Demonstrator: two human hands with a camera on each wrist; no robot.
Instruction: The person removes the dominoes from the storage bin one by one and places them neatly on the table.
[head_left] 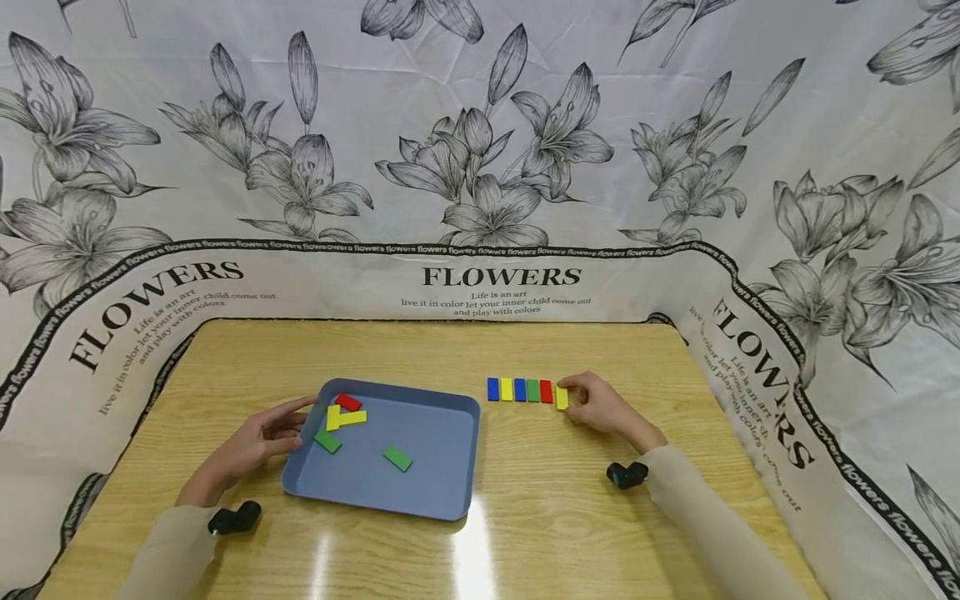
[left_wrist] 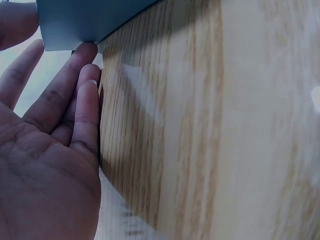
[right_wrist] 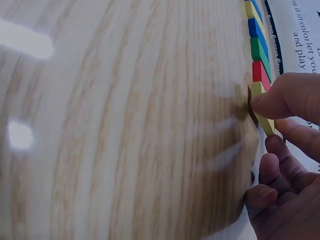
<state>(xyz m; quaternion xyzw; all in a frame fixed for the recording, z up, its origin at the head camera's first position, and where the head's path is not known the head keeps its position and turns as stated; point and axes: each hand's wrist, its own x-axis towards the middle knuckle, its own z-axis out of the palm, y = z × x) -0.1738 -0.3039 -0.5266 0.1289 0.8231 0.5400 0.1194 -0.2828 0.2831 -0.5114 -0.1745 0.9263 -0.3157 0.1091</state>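
Note:
My right hand (head_left: 603, 407) pinches a yellow block (head_left: 562, 398) between thumb and fingers, at the right end of a row on the table. In the right wrist view this yellow block (right_wrist: 262, 107) is slightly tilted beside a red block (right_wrist: 260, 74). Leftward from the red one, the row runs green (head_left: 533, 391), blue (head_left: 521, 390), yellow (head_left: 507, 389) and blue (head_left: 492, 389). My left hand (head_left: 258, 442) is at the left side of a blue-grey tray (head_left: 435, 504), its fingers loosely extended. One fingertip meets the tray wall (left_wrist: 90, 25) in the left wrist view.
Inside the tray lie a red block (head_left: 348, 402), two touching yellow blocks (head_left: 352, 418), a green block (head_left: 327, 442) and another green block (head_left: 398, 457). The wooden table (head_left: 547, 517) meets a flower-printed cloth (head_left: 337, 283) at its back and sides.

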